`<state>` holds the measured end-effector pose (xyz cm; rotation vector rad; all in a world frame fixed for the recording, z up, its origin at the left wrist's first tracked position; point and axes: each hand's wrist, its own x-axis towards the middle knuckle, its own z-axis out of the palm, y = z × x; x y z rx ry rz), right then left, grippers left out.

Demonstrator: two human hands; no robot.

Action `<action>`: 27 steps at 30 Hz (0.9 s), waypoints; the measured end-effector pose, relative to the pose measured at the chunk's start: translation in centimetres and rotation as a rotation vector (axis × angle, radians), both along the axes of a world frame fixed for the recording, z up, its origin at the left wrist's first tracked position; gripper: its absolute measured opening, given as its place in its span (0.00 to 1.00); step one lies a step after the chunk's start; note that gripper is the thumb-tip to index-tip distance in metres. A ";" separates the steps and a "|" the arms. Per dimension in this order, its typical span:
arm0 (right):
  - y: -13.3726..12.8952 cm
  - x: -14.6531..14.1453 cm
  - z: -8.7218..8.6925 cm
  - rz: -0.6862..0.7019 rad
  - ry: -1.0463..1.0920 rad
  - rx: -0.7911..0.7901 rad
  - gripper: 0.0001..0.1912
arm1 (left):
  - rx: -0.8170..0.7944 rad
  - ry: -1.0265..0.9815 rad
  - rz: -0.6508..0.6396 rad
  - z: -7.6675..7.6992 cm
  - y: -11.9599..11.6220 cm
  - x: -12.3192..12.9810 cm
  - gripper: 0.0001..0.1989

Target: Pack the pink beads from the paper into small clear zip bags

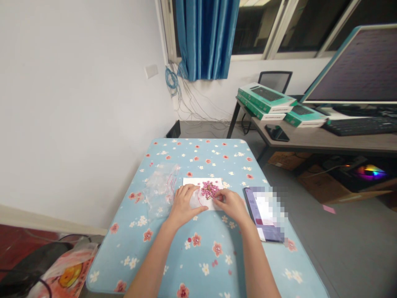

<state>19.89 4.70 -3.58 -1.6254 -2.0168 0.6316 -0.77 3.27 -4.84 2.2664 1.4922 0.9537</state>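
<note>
Head view: a light-blue table with a flowered surface [173, 265] stands beside a white wall [77, 82], above a grey floor [297, 198], with one blue curtain [206, 37] beyond. On it lies one white flat rectangular sheet [189, 181] bearing one heap of small pink beads [209, 188], too many to count. The left hand [182, 205], thumb and fingers apart, touches one small clear plastic bag [196, 199] left of the heap. The right hand [231, 204] has thumb and forefinger together at the heap's right edge; whether they pinch a bead, I cannot tell. Clear bags [161, 186] overlap at left, uncountable; one lit phone [266, 215] lies right. Three green-and-white boxes [266, 95] sit on a desk [310, 140].
</note>
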 end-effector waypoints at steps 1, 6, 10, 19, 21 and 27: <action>0.0 0.0 -0.1 0.000 0.006 0.002 0.08 | 0.000 -0.001 0.000 0.0 0.0 0.0 0.32; 0.2 0.2 -0.2 0.014 0.081 -0.003 0.09 | -0.001 -0.008 -0.002 0.0 0.0 0.0 0.32; 0.1 -0.2 0.1 0.021 0.251 -0.020 0.09 | 0.010 -0.010 0.000 0.0 0.0 0.0 0.32; -0.5 -2.4 0.9 0.147 0.548 -0.096 0.09 | 0.024 -0.005 -0.004 0.0 0.0 0.2 0.32; -0.5 -2.6 0.9 0.155 0.552 -0.106 0.09 | 0.029 -0.007 -0.001 0.0 0.0 0.2 0.32; -0.6 -2.8 0.7 0.164 0.531 -0.093 0.09 | 0.033 -0.008 -0.005 -0.1 0.1 0.2 0.31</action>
